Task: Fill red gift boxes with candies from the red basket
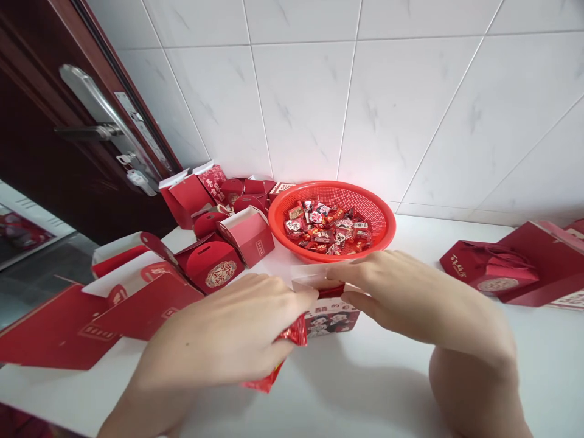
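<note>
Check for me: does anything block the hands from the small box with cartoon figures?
Nothing visible does. The right hand is at the open top of the small box; the left hand, holding red wrapping, is right beside it. The red basket stands behind, out of the way.

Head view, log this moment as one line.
left hand: holds red packaging; right hand: at open box; basket: behind box, holds candies

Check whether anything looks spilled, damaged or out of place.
No spill or damage stands out: the heaped sweets lie inside the red basket, and the visible part of the printed box looks sound. Only the red boxes at left look untidy, crowded at differing angles, several open.
</note>
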### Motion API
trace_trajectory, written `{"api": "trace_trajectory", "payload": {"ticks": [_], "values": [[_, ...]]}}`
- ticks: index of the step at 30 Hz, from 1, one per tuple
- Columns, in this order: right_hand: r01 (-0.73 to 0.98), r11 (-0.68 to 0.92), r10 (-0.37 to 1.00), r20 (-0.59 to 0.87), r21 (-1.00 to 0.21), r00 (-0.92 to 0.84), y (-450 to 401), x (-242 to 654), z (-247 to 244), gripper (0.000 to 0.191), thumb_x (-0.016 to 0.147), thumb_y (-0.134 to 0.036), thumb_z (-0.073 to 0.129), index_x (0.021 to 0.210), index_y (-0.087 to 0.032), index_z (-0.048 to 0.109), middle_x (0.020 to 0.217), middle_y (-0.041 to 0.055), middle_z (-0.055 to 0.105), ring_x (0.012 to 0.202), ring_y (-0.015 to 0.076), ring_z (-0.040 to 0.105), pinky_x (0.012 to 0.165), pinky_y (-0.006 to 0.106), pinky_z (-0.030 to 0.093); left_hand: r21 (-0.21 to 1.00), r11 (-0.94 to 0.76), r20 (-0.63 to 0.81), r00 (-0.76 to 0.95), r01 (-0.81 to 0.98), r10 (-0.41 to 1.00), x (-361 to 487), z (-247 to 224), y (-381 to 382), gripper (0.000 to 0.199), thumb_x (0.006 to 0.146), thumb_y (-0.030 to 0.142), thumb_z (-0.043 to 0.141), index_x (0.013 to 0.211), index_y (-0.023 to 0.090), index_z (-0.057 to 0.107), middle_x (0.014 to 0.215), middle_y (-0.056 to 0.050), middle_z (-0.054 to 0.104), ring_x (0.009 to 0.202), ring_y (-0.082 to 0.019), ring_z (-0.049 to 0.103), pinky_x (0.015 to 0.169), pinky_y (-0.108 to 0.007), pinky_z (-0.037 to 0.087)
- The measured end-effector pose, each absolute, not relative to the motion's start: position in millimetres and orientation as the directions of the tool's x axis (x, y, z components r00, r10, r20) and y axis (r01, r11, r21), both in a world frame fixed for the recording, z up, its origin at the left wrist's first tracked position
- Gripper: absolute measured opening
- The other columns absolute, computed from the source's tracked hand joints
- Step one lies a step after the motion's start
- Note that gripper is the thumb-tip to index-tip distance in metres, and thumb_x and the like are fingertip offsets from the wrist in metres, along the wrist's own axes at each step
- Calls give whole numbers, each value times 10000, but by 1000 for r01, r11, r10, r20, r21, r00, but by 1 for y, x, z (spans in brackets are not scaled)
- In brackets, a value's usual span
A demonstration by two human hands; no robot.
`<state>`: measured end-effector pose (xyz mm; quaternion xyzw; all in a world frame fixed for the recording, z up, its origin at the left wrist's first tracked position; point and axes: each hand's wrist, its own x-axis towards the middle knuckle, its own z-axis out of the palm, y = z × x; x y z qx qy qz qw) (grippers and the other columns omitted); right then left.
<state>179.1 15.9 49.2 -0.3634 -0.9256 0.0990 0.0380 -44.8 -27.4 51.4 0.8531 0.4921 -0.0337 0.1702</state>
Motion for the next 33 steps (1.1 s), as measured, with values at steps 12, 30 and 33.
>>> {"api": "trace_trajectory", "payload": {"ticks": [12, 30, 33], "values": [[477, 542, 759, 158, -693, -632, 26, 183, 64, 142, 918, -330, 672, 981, -203, 678, 964, 44, 763, 884, 188, 711, 772, 305, 542, 663, -453, 423, 201, 597, 884, -18, 36, 12, 213, 983, 392, 568, 1001, 217, 689, 928, -19, 754, 817, -160, 690, 681, -235, 539], [633, 633, 733, 82, -445, -675, 39, 166, 48, 89, 887, -117, 612, 833, -186, 600, 770, 0, 651, 683, 128, 560, 609, 253, 345, 556, -412, 493, 112, 722, 863, -35, 48, 16, 208, 951, 405, 595, 955, 223, 695, 908, -18, 760, 843, -184, 699, 807, -294, 533], [673, 634, 732, 14, -380, -681, 36, 164, 49, 138, 860, -57, 586, 820, -184, 625, 683, -26, 612, 599, 108, 494, 576, 255, 295, 548, -417, 484, 131, 725, 865, -32, 44, 16, 203, 958, 396, 595, 972, 223, 702, 904, -9, 759, 792, -166, 692, 761, -275, 528]]}}
